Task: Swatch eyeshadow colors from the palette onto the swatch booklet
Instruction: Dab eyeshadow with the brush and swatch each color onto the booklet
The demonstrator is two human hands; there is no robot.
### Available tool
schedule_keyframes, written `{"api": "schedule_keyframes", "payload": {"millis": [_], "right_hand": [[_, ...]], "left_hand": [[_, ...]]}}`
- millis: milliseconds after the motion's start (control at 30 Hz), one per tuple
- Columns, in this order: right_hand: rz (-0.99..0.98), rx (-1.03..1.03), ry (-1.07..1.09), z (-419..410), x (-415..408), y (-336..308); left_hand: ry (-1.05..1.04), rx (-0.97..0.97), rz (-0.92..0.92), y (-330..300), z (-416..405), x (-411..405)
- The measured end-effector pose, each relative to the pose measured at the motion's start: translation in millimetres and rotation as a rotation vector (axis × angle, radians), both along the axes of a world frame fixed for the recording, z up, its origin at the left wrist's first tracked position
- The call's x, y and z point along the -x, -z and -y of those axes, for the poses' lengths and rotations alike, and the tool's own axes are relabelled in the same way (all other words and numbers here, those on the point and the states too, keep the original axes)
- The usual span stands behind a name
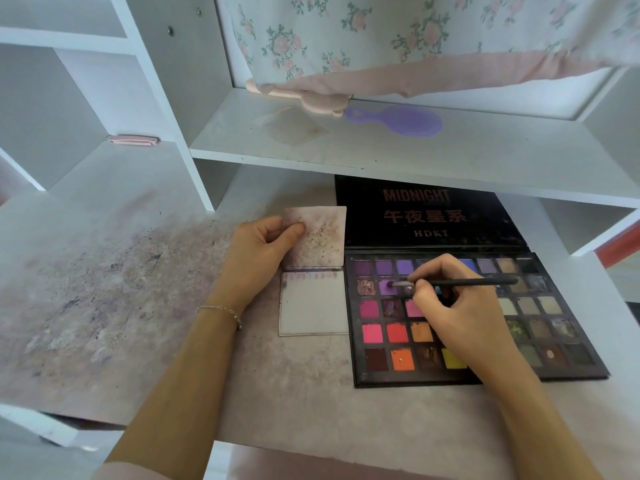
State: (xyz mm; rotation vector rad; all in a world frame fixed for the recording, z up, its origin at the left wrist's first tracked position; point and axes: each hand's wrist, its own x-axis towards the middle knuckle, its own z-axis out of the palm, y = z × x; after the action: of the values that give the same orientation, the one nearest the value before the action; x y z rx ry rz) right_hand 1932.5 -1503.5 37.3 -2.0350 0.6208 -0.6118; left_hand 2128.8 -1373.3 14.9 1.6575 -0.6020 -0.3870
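Pinching one brush point(460, 282) in right hand point(460, 317), left hand point(263, 251) gripping one booklet point(313, 271), one palette point(554, 341).

White shelving unit point(166, 98) with open cubbies at left, a wide shelf point(381, 147) across the middle. Purple hairbrush point(401, 120) lies on that shelf, a pink item point(304, 98) just beside it. Floral fabric with pink hem point(398, 39) hangs behind. Small pink object point(133, 140) on the left ledge. Surface point(104, 271) pale, heavily smudged purple-grey. Soft, even daylight.
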Motion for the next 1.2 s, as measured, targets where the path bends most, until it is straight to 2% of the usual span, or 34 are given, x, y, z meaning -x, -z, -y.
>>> {"api": "schedule_keyframes", "payload": {"millis": [133,267,433,700,900,1200], "right_hand": [[-0.026,-0.007,-0.006,-1,0,0],[0.068,-0.019,0.02,-1,-1,-5],[0.124,-0.109,-0.061,-12,-12,-11],[0.044,-0.193,-0.248,-27,-43,-10],[0.089,-0.205,-0.227,-38,-60,-1],[0.021,-0.15,-0.257,-40,-61,3]], "left_hand": [[0.005,0.001,0.005,1,-1,0],[0.011,0.002,0.01,-2,0,2],[0.006,-0.024,0.021,-2,0,1],[0.014,-0.01,0.039,-5,-1,3],[0.024,0.0,0.042,-6,-1,4],[0.055,0.048,0.008,-5,-1,3]]}}
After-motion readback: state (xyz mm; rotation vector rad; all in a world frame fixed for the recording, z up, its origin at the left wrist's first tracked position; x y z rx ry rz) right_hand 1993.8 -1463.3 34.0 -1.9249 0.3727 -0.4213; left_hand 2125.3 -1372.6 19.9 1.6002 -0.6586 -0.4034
